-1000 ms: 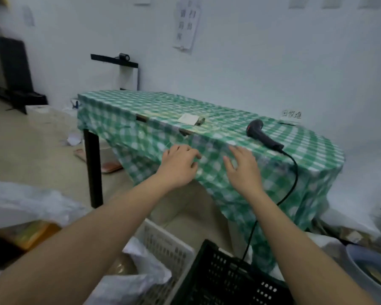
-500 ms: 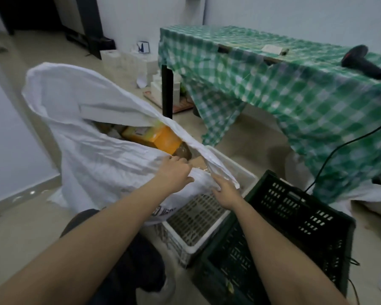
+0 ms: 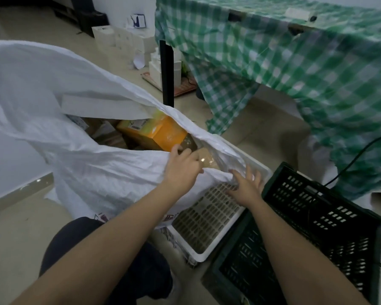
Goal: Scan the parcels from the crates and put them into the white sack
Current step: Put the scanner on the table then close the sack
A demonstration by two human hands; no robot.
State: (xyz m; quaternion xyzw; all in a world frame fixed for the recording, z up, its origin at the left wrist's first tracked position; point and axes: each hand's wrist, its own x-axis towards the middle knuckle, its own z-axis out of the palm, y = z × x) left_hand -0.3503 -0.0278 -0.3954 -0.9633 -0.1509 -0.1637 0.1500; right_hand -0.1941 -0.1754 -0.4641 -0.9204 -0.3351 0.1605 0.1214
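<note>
a: white woven plastic sack (image 3: 59, 119) takes up the whole left side, mouth gaping toward the crates. inside sits an orange cardboard box (image 3: 161, 134) with a pale printed label on top, the text too blurred to read, plus some brownish parcels deeper in.

b: what are the hands doing?

a: left hand (image 3: 182, 168) is at the sack's mouth, fingers curled over the near edge of the fabric, gripping it right beside a tan tape-wrapped parcel (image 3: 207, 159) lying just inside the opening. right hand (image 3: 246, 186) is released, fingers spread and straight, touching the sack's edge above the white perforated plastic crate (image 3: 209, 219).

b: any writing anywhere?

a: red and dark print low on the sack's front, mostly behind the left forearm, can't read it. dark slotted plastic crate (image 3: 312, 230) sits touching the white one on the right. green-and-white checked tablecloth (image 3: 295, 62) hangs off the table behind, black cable (image 3: 361, 155) trailing down it.
</note>
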